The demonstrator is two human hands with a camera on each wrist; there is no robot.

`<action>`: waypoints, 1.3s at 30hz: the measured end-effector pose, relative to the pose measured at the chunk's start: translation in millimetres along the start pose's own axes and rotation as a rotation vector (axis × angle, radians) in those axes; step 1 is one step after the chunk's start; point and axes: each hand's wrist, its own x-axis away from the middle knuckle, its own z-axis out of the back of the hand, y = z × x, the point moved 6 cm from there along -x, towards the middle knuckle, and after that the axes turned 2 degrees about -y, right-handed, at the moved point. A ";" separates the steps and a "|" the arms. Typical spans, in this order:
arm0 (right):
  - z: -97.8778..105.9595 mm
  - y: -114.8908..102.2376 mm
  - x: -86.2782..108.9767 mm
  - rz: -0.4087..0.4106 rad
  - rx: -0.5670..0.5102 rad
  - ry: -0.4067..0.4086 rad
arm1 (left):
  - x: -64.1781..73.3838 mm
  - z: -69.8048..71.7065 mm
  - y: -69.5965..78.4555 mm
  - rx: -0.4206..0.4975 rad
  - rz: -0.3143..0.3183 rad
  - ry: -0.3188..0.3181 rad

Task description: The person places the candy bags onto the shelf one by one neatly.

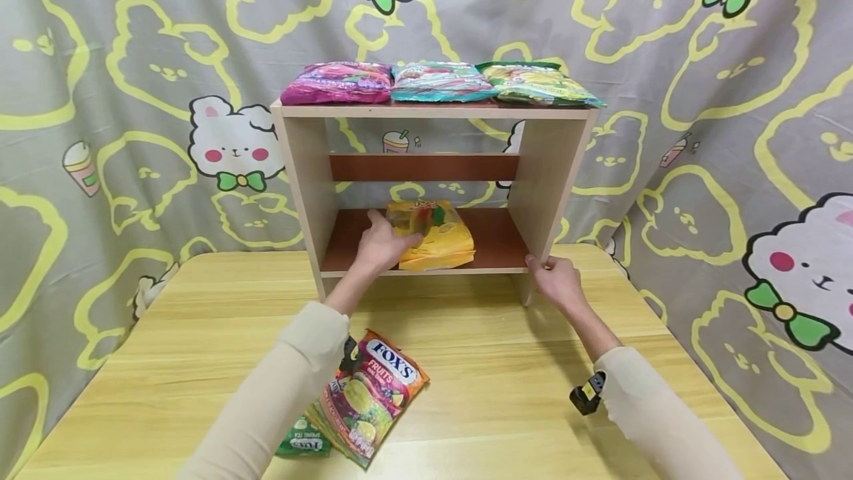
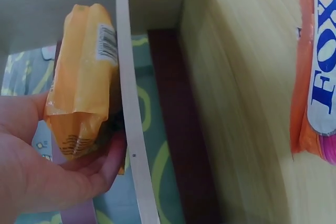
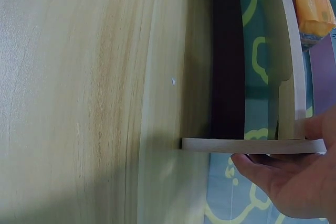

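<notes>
On the lower board of a small wooden shelf (image 1: 306,191) sits a yellow candy bag (image 1: 440,243) with a mango picture. My left hand (image 1: 383,243) grips this bag by its left end. In the left wrist view the thumb and fingers (image 2: 100,174) wrap round the bag's orange-yellow end (image 2: 84,77), close to the board's front edge. My right hand (image 1: 556,280) holds the shelf's right side panel near the lower board. The right wrist view shows that hand (image 3: 294,182) with its thumb and fingers on either side of the panel (image 3: 252,146).
Three candy bags lie in a row on the shelf top: purple (image 1: 340,84), teal (image 1: 443,82) and yellow-green (image 1: 540,84). On the wooden table (image 1: 480,376), a Fox's fruits bag (image 1: 373,398) overlaps a green bag (image 1: 303,439) beside my left forearm. A patterned curtain (image 1: 166,139) hangs behind.
</notes>
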 end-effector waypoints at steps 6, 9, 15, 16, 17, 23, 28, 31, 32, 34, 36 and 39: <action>-0.4 -0.2 0.4 0.001 0.005 -0.005 | 3.6 -4.2 4.0 -0.147 -0.051 0.040; 0.1 -0.4 0.6 0.003 0.007 -0.004 | 4.5 -7.1 5.1 -0.191 -0.070 0.044; 0.6 -1.1 1.2 0.009 0.014 0.006 | 4.0 -9.6 7.0 -0.232 -0.082 0.052; 0.4 -1.0 1.3 0.009 0.013 0.007 | 4.0 -9.5 7.3 -0.237 -0.088 0.055; 0.3 -1.1 1.4 0.010 0.012 0.007 | 4.1 -9.7 7.5 -0.242 -0.092 0.057; 0.3 -0.5 1.3 0.010 0.011 0.014 | 3.3 -10.1 7.8 -0.258 -0.118 0.053; -0.6 0.6 0.7 0.009 0.011 0.009 | 4.0 -10.4 11.2 -0.262 -0.180 0.076; -1.3 1.1 0.3 0.008 0.009 0.007 | 8.7 -8.2 20.4 -0.307 -0.270 0.147; -1.4 1.1 0.3 0.008 0.009 0.007 | 11.2 -7.3 24.8 -0.332 -0.301 0.175; -1.1 1.0 0.4 0.009 0.010 0.009 | 17.9 -6.6 34.8 -0.391 -0.358 0.222; -0.7 0.9 0.7 0.008 0.010 0.011 | 26.2 -9.5 44.7 -0.451 -0.404 0.235; -0.2 0.6 1.1 0.010 0.008 0.013 | 40.7 -20.1 57.3 -0.568 -0.453 0.234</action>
